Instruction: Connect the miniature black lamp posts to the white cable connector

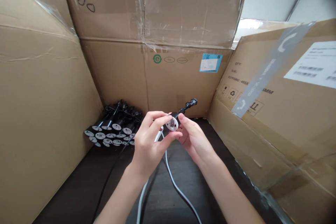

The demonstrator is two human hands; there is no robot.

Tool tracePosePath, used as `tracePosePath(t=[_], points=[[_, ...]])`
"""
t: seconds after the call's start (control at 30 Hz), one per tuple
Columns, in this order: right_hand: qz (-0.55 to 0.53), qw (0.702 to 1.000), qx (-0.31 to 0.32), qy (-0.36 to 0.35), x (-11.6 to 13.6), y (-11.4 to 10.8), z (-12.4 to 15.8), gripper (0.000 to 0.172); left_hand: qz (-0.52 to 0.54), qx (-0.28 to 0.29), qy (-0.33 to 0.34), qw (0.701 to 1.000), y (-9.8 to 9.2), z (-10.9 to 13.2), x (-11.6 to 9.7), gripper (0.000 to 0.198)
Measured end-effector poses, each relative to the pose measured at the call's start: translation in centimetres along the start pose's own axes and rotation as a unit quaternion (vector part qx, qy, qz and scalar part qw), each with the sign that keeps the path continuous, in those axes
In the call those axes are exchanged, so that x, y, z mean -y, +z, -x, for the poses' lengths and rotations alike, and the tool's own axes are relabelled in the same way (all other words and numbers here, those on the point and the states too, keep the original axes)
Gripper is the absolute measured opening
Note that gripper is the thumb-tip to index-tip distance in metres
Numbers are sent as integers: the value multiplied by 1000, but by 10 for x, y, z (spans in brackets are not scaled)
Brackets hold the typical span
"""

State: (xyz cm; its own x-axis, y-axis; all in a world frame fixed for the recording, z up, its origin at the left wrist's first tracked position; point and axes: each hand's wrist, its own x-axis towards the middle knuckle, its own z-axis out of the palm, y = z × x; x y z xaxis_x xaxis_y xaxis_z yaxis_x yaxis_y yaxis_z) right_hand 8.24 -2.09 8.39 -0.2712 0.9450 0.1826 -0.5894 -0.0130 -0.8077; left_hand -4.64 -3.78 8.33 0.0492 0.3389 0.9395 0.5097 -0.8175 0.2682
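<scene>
Left hand (147, 143) and right hand (195, 143) pinching a black cylindrical fitting (173, 122) with a white round end, held above the dark desk (78, 182), white cable (170, 178) hanging below. Just left, a heap of similar fittings (112, 129) against a cardboard carton (115, 73).

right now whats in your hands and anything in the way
Left hand and right hand both on a black part with a white round end. White cable runs down from the hands. Cardboard boxes stand on three sides.
</scene>
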Motion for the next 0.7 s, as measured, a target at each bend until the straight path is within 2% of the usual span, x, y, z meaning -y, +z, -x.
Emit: tracePosePath(t=[0.2,0.43,0.6,0.7], points=[[-11,999,27,19,1,0,-1,27,122,12,-125,985,1,0,-1,19],[44,999,30,-1,4,6,5,28,164,20,-148,975,0,-1,-2,25],[90,993,80,7,3,9,8,28,216,42,-211,952,2,0,1,51],[115,990,79,-12,1,9,8,29,160,69,-202,964,2,0,2,57]])
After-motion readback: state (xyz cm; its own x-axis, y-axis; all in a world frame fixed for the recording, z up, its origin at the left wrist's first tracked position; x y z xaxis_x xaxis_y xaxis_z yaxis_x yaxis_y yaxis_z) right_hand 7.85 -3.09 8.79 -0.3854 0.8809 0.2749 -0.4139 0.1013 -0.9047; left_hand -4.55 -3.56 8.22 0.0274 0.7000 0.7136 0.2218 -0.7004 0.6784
